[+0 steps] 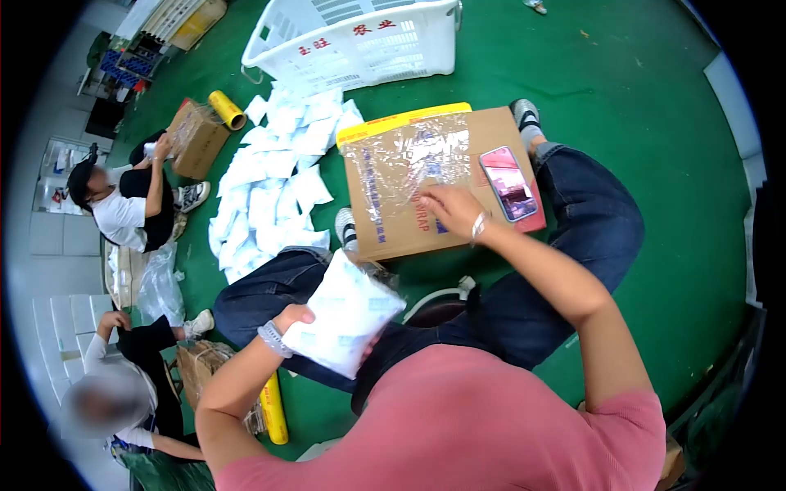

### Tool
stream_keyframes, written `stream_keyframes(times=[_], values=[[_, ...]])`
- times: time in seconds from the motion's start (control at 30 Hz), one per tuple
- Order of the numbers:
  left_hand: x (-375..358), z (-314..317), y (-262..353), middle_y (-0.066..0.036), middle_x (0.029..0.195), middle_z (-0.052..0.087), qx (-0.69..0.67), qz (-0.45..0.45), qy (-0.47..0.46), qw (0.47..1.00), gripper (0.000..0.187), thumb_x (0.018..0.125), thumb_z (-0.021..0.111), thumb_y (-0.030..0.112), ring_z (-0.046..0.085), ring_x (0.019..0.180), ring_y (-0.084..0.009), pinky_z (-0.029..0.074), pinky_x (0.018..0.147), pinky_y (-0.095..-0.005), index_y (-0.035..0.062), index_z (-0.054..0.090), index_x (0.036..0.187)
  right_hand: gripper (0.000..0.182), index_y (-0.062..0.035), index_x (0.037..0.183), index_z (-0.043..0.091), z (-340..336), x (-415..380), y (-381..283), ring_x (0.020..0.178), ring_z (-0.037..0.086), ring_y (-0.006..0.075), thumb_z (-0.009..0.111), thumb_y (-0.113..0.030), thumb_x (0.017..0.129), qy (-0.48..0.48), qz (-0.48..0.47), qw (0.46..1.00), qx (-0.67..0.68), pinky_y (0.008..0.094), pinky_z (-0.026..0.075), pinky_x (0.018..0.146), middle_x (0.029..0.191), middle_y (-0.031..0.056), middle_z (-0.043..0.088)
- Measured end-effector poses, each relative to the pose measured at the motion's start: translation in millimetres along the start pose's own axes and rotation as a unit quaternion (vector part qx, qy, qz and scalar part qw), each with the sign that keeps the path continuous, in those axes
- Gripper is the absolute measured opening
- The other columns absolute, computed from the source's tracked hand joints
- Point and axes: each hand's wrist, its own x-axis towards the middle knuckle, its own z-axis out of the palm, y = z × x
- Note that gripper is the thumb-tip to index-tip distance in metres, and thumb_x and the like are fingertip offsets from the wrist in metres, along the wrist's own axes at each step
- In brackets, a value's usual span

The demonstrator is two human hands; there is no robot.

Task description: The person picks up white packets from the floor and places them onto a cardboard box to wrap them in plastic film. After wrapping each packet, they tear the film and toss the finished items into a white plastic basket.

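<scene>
My left hand [296, 317] is closed on a plump white packet [348, 311] above my left thigh. Some clear film shows at the packet's upper right edge. My right hand [450, 209] is over the cardboard box [401, 233] between my legs, its fingers bent down onto the clear film [409, 164] spread on the box top. Whether the fingertips pinch the film is too small to tell. A phone [509, 184] lies on the right part of the box, and a yellow strip [401, 121] runs along its far edge.
White packets [278, 180] are heaped on the green floor [647, 147] left of the box. Beyond stands a white crate [368, 53]. Two people sit at the left, one beside another cardboard box [196, 143]. Yellow rolls [274, 409] lie nearby.
</scene>
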Motion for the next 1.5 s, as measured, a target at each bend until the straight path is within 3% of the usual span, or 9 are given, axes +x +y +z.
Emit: stream_keyframes(times=[0.17,0.33,0.43,0.57,0.73,0.9,1.23,1.4,1.5], values=[[28.0,1.8,-0.7,-0.027,0.131,0.035,-0.089,0.05,0.0,0.995,0.089,0.062,0.067,0.025,0.037,0.121,-0.0379,0.024,0.103,-0.0459,-0.0068,0.024,0.133,0.054,0.0015,0.12,0.043,54.7,-37.0,-89.3,0.087,0.06,0.0291,0.049,-0.042,0.087,-0.035,-0.163,0.979,0.117,0.0355,0.045,0.079,0.101,0.0214,0.058],[37.2,-2.8,38.0,-0.016,0.116,0.053,0.223,0.055,0.209,0.951,0.064,0.087,0.05,0.041,0.055,0.103,-0.0228,0.043,0.087,-0.0274,-0.0058,0.035,0.128,0.046,0.001,0.121,0.043,24.6,-45.3,-83.6,0.094,0.058,0.0184,0.056,-0.026,0.087,-0.198,0.184,0.785,0.558,0.0285,0.048,0.079,0.109,0.0113,0.056],[19.9,60.0,63.1,-0.017,0.085,0.063,0.596,0.013,0.582,0.553,0.044,0.092,0.041,0.036,0.062,0.074,-0.0292,0.046,0.062,-0.0355,-0.0044,0.051,0.107,0.046,-0.0014,0.125,0.038,10.8,-48.3,-77.6,0.097,0.056,0.0158,0.054,-0.024,0.088,-0.136,0.262,0.746,0.597,0.0285,0.049,0.078,0.113,0.0119,0.053],[67.8,54.4,16.1,-0.021,0.096,0.06,0.531,0.345,0.557,0.538,0.049,0.09,0.048,0.022,0.061,0.088,-0.0281,0.048,0.075,-0.0347,-0.0053,0.032,0.127,0.059,-0.0049,0.135,0.022,2.9,-39.0,-80.1,0.099,0.055,0.0167,0.054,-0.024,0.088,-0.034,0.254,0.758,0.6,0.0283,0.048,0.079,0.114,0.0108,0.05],[114.2,45.4,19.3,-0.016,0.122,0.049,-0.09,0.515,0.179,0.834,0.051,0.089,0.051,0.024,0.05,0.111,-0.0263,0.04,0.093,-0.038,-0.0003,0.032,0.13,0.047,-0.0049,0.13,0.035,12.8,-18.9,-65.9,0.105,0.054,0.0206,0.045,-0.03,0.092,-0.018,0.198,0.66,0.725,0.0333,0.046,0.086,0.118,0.0117,0.051],[143.4,55.7,37.4,-0.012,0.114,0.053,-0.052,0.652,0.291,0.699,0.042,0.091,0.049,0.022,0.053,0.103,-0.0206,0.042,0.089,-0.032,-0.004,0.04,0.122,0.076,-0.0004,0.132,0.031,24.3,-6.2,-89.4,0.119,0.041,0.0298,0.031,-0.061,0.086,0.037,0.02,0.443,0.896,0.0405,0.028,0.103,0.129,0.0148,0.043],[146.8,18.0,75.4,-0.021,0.115,0.048,0.582,0.479,0.57,0.328,0.043,0.084,0.056,0.026,0.047,0.105,-0.0362,0.035,0.091,-0.0417,-0.0035,0.048,0.115,0.056,-0.0043,0.127,0.036,37.0,27.0,-44.1,0.102,0.055,0.0246,0.043,-0.045,0.09,0.131,0.247,0.608,0.744,0.0357,0.047,0.086,0.118,0.0117,0.052],[68.4,-91.2,165.9,-0.015,0.09,0.059,0.239,0.364,0.703,0.562,0.036,0.082,0.06,0.028,0.056,0.083,-0.027,0.043,0.075,-0.0361,-0.0018,0.054,0.101,0.058,0.0003,0.124,0.039,-65.3,115.4,-23.5,0.093,0.06,0.0251,0.048,-0.043,0.087,0.179,0.242,0.84,0.452,0.034,0.05,0.08,0.113,0.0146,0.055],[14.0,-267.0,172.6,-0.03,0.116,0.047,0.105,0.259,0.921,0.27,0.083,0.068,0.065,0.052,0.048,0.106,-0.0412,0.039,0.09,-0.0431,-0.0091,0.042,0.119,0.058,0.0019,0.122,0.04,-131.9,206.5,-49.6,0.093,0.06,0.0259,0.054,-0.04,0.085,0.199,0.169,0.866,0.426,0.0353,0.051,0.081,0.11,0.0159,0.056]])
